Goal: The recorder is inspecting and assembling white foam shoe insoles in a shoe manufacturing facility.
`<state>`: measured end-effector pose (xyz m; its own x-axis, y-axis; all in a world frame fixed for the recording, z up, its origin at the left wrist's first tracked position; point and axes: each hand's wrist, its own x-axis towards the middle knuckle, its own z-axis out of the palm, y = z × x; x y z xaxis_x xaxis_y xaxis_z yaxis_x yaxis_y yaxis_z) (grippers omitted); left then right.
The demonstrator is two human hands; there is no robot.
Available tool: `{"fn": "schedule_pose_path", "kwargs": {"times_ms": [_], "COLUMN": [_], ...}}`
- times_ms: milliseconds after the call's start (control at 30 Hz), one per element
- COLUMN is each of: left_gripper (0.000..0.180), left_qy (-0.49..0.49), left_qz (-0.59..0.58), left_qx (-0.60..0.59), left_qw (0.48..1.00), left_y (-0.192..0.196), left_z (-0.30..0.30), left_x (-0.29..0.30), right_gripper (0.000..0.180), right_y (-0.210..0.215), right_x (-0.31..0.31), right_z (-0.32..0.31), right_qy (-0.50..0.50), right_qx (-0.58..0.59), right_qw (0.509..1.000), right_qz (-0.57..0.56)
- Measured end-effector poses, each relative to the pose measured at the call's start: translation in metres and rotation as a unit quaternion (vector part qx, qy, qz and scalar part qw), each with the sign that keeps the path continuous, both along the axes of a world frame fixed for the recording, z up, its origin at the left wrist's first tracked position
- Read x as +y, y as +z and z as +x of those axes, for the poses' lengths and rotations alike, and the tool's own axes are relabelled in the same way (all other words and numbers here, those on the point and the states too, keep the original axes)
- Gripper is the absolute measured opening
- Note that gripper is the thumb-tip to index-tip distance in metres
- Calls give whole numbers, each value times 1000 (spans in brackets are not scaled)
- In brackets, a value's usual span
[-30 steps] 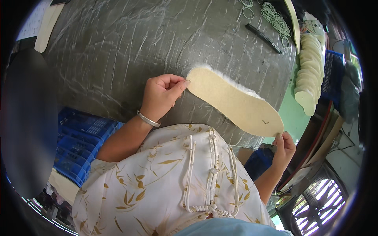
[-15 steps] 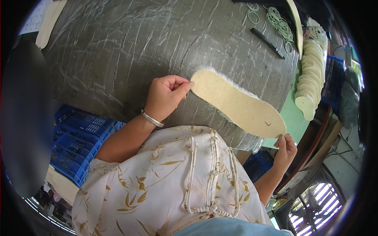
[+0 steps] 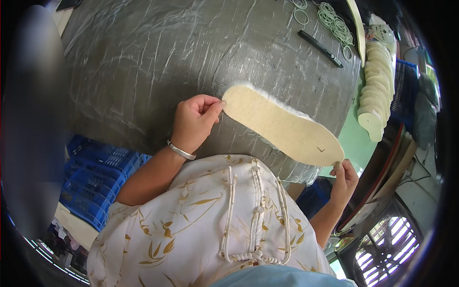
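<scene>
A cream, fleece-edged insole stretches between my two hands, its smooth side facing up. White fluff shows along its far edge, and a small dark check mark is drawn at the right end. My left hand, with a silver bangle on the wrist, pinches the left tip between thumb and fingers. At the opposite end, my right hand grips the edge the same way. Beneath the insole lies the table's grey, plastic-wrapped surface.
Toward the far right lie a black pen and a tangle of pale green rubber bands. A long row of stacked cream insoles runs along the right side on a green board. Blue plastic crates stand below at left.
The insole and both hands have shifted slightly left in the picture. The pen, the bands and the stack appear a little higher, as the view has moved. Both pinches continue.
</scene>
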<state>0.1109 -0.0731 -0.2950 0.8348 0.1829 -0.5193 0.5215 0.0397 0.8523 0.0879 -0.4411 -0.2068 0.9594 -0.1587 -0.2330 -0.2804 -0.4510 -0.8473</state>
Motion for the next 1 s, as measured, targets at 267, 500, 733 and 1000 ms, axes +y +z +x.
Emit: {"fn": "schedule_pose_path", "kwargs": {"times_ms": [267, 500, 733, 1000], "left_gripper": [17, 21, 22, 21], "left_qy": [-9, -5, 9, 20], "left_qz": [-17, 19, 39, 48], "left_qx": [40, 61, 83, 87], "left_qw": [999, 998, 996, 995], "left_y": [0, 2, 10, 11], "left_z": [3, 2, 3, 1], "left_x": [-2, -1, -7, -7], "right_gripper": [12, 14, 12, 10], "right_y": [-11, -28, -43, -49], "right_x": [-4, -3, -7, -7], "right_z": [-7, -14, -20, -17], "right_qy": [-43, -71, -90, -95], "right_qx": [19, 62, 91, 109], "right_qw": [996, 986, 972, 972], "right_qz": [74, 134, 196, 184]}}
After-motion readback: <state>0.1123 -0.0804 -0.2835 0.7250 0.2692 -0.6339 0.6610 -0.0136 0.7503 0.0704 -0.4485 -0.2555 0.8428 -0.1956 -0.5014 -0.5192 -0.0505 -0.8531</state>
